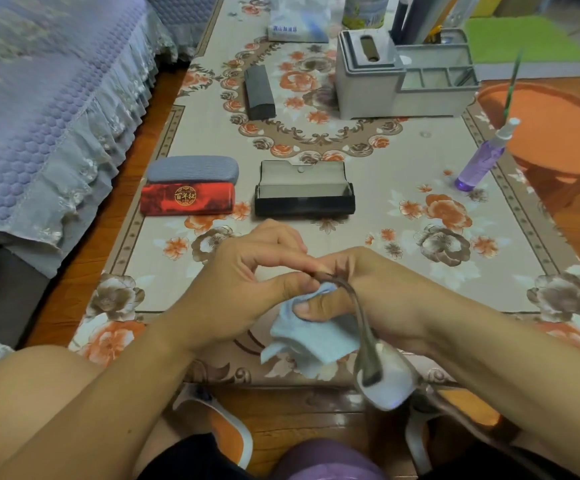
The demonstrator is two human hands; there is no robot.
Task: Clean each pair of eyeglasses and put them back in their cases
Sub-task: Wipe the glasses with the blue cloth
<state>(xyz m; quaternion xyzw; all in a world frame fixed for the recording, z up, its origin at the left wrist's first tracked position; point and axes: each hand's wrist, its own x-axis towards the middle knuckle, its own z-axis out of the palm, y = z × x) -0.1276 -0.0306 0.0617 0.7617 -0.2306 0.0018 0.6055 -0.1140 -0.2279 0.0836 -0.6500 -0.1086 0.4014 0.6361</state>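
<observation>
A pair of eyeglasses (368,355) with a dark frame hangs over the table's near edge, lenses toward me. My left hand (243,282) pinches the tip of one temple arm. My right hand (357,289) grips a light blue cloth (312,334) around that same arm, thumb pressed on the cloth. A black case (304,195) stands open beyond my hands. A red case (188,199) and a grey case (193,169) lie shut to its left. A dark case (259,91) lies shut further back.
A purple spray bottle (479,161) stands at the right on the flowered tablecloth (420,161). A grey desk organizer (402,77) and a tissue pack (297,24) sit at the back. A sofa (39,98) is on the left, an orange stool (558,126) on the right.
</observation>
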